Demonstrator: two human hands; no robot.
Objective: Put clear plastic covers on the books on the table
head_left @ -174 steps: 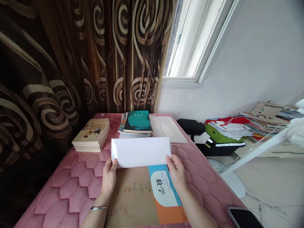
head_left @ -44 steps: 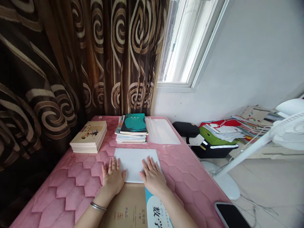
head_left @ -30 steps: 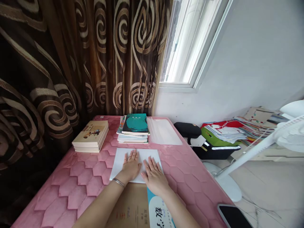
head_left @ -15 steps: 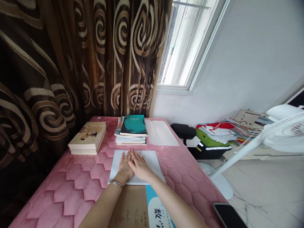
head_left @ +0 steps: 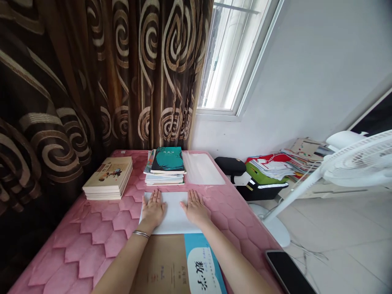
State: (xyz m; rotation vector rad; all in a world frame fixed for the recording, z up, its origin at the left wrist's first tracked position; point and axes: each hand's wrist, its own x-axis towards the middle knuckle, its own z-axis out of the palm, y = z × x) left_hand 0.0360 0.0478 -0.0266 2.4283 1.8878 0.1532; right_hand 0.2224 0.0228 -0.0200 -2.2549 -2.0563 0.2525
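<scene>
My left hand (head_left: pixel 154 210) lies flat on the left side of a white sheet-like cover (head_left: pixel 173 214), fingers stretched forward. Across from it, my right hand (head_left: pixel 195 208) presses flat on the right side, its thumb pointing inward. Bare white surface shows between the two hands. The white piece joins or overlaps the top of a book (head_left: pixel 165 263) with a brown and blue cover and large Chinese characters, which lies between my forearms. Whether the white part is a loose sheet or a book jacket's flap, I cannot tell. A metal bangle circles my left wrist.
A stack of cream books (head_left: pixel 108 178) stands at the back left. Behind the white cover is another stack topped by a teal book (head_left: pixel 168 159), beside clear plastic sheets (head_left: pixel 203 168). A phone (head_left: pixel 289 271) rests by the right edge. A white fan (head_left: pixel 294 200) stands on the floor.
My hands were together, overlapping at the middle of the white cover. They have slid apart to its left and right sides. The view has shifted slightly.
</scene>
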